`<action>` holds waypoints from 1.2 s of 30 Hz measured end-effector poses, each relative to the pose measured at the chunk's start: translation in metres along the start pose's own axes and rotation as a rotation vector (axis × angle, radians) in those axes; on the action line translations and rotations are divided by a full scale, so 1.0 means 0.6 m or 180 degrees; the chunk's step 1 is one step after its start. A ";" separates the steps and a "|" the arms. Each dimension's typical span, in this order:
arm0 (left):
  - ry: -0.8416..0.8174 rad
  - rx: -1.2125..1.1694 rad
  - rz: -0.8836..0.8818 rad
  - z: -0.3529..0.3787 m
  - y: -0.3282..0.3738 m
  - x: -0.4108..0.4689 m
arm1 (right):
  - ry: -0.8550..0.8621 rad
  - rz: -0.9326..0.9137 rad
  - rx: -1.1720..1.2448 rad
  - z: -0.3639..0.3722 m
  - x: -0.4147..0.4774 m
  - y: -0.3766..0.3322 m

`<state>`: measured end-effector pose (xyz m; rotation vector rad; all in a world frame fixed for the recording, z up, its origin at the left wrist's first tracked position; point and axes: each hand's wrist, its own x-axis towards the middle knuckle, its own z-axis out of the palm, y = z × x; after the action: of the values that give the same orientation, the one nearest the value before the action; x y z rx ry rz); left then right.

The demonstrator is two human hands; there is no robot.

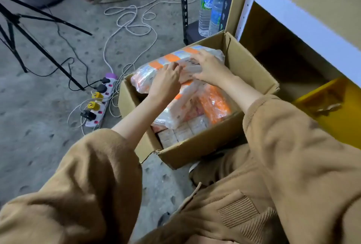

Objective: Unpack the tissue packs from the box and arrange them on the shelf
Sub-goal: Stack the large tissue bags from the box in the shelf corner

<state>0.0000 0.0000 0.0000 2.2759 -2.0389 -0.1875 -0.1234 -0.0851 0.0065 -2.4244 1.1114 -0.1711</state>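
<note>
Tan knit sleeves, pushed up past the wrists, run from us down into the open cardboard box on the floor. Our left hand lies palm-down on the top tissue bundle, fingers curled and pinching its clear wrap at the middle. Our right hand rests flat on the same bundle just beside the left, fingers spread and pressing the plastic; we can't tell whether it actually grips. Both wrists are bent downward, forearms bare.

The bundle is a plastic-wrapped multi-pack, white with orange bands, lying tilted across the far end of the box and sticking up above the rim. A second wrapped bundle with orange print sits under it toward the right wall. Small beige packs line the near end of the box in a row.

The floor is grey concrete, speckled. Left of the box lies a white power strip with several plugs and a loose white cable. Black tripod legs stand further left. The shelf with its white edge is just right of the box; its lower bay is dark. Two water bottles stand on a black rack behind the box.
</note>
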 end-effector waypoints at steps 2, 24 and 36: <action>-0.0032 -0.0024 -0.0030 -0.010 -0.009 0.017 | -0.0136 -0.0127 -0.0245 0.001 0.023 -0.001; 0.0111 0.0548 -0.0158 -0.057 0.019 0.016 | 0.0587 -0.0095 -0.1005 -0.026 -0.012 0.010; 0.1377 0.0443 0.0725 -0.195 0.158 0.023 | 0.1713 0.0139 -0.1314 -0.229 -0.144 0.018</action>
<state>-0.0749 -0.0268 0.1288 1.9098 -2.0936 0.4342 -0.2289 -0.0765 0.1296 -2.7992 1.5548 -0.6713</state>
